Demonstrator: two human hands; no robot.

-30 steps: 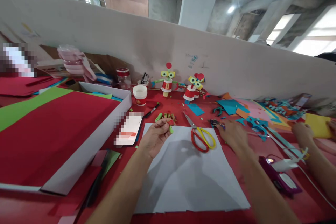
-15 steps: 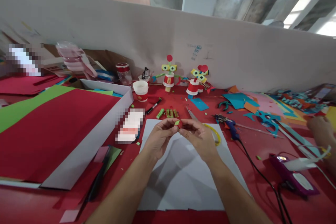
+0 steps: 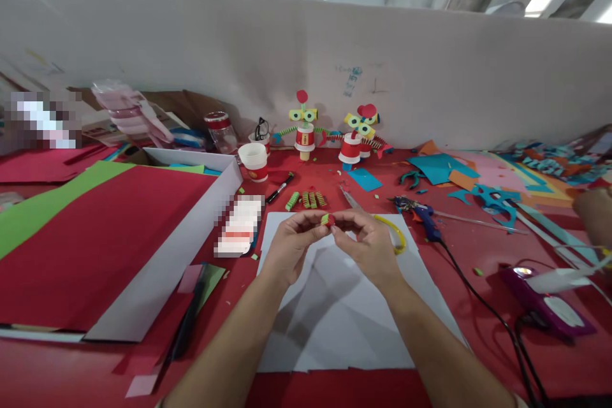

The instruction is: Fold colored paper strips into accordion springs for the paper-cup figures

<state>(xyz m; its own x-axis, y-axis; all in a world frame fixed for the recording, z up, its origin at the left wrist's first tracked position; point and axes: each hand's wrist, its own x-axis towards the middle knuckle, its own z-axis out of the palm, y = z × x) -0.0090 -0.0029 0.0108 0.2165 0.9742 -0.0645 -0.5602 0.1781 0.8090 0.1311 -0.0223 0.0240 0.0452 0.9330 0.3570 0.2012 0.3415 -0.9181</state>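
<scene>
Lone head camera looking forward and down across red table (image 3: 478, 248), catching left hand (image 3: 291, 247), right hand (image 3: 371, 248) close, facing pale partition (image 3: 201, 51) beyond.

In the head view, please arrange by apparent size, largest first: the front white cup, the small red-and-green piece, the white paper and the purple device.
1. White paper
2. Purple device
3. Front white cup
4. Small red-and-green piece, partly hidden
</scene>
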